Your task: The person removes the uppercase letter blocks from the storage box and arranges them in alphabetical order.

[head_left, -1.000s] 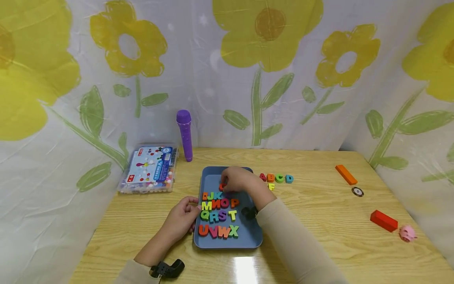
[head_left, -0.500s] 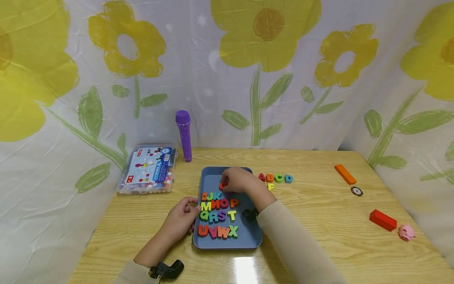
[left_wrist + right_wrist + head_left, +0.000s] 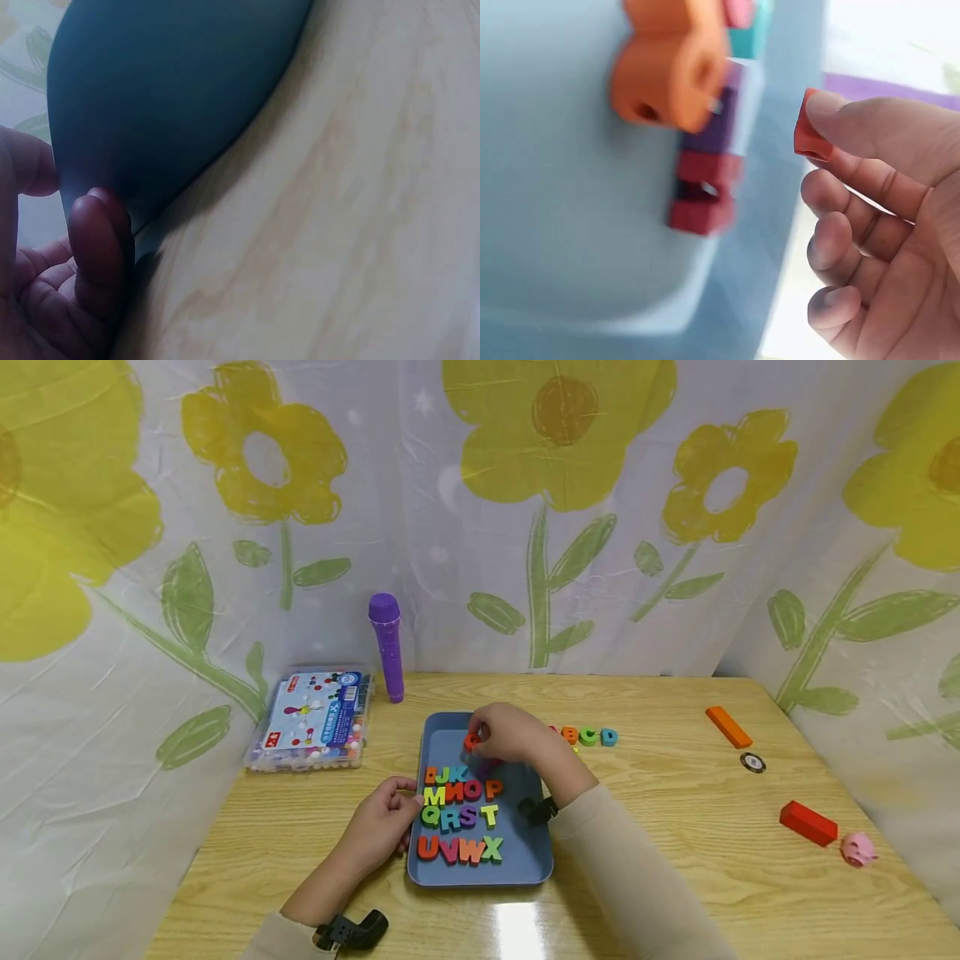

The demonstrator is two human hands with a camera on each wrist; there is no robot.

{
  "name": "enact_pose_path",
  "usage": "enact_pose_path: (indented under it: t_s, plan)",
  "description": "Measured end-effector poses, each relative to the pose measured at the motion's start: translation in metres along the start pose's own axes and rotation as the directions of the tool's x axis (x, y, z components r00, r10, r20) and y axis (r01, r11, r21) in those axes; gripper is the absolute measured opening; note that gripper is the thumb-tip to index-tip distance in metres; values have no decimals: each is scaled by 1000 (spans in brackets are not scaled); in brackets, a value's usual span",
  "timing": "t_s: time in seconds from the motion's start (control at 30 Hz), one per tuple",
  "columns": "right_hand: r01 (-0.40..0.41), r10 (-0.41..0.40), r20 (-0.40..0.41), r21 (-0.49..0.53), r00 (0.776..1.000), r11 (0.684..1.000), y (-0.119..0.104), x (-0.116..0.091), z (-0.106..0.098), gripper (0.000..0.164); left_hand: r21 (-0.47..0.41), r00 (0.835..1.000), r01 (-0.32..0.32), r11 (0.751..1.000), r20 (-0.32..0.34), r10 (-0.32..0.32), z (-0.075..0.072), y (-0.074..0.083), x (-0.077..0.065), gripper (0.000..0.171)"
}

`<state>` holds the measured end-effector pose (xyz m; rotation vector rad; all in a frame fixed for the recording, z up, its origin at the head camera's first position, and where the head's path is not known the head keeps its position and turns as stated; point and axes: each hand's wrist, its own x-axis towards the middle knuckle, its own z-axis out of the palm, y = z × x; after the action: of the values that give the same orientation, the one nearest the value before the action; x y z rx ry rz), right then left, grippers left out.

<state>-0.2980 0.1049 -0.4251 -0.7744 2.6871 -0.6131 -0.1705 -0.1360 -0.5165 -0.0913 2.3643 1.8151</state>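
Observation:
A blue-grey tray [image 3: 525, 864] holds rows of coloured toy letters [image 3: 471, 817]. At its left side my left hand [image 3: 384, 818] holds the rim; in the left wrist view, fingertips [image 3: 101, 225] lie against the outer wall. My right hand [image 3: 510, 735] is over the far part of the tray and pinches a red-orange toy letter [image 3: 810, 131] between thumb and index finger, the other fingers loosely curled. Below it in the right wrist view are a purple letter [image 3: 711, 131], a dark red letter [image 3: 703, 193] and an orange letter P [image 3: 667, 75].
Right of the tray lie letters B [image 3: 570, 734], C [image 3: 588, 737] and D [image 3: 609, 737]. A purple microphone [image 3: 387, 647] and a boxed bead set [image 3: 309, 718] are back left. At right are an orange block [image 3: 728, 727], chip [image 3: 753, 762], red block [image 3: 808, 823] and pink pig [image 3: 858, 849].
My right hand has lifted slightly with the red-orange letter, uncovering a purple letter near the K and covering more of the letters beyond the tray. The left hand keeps its hold on the tray.

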Motion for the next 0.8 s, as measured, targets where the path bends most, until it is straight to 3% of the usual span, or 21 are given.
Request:
enact_pose_path:
  t_s: [0.17, 0.4, 0.57, 0.8]
  plan:
    - [24, -21, -108, 24, 994, 999, 10, -21, -23, 20, 1, 1000, -5, 1000, 4, 5, 0, 1, 0, 33]
    - [-75, 101, -237, 117, 966, 990, 53, -63, -46, 24, 11, 1000, 5, 1000, 4, -5, 1, 3, -2, 33]
    - [-160, 189, -257, 128, 948, 979, 85, -92, -46, 25, 9, 1000, 9, 1000, -2, -9, 1, 2, -1, 33]
    - [-240, 259, -235, 105, 937, 965, 117, -117, -31, 26, 13, 1000, 7, 1000, -2, -7, 0, 2, -2, 35]
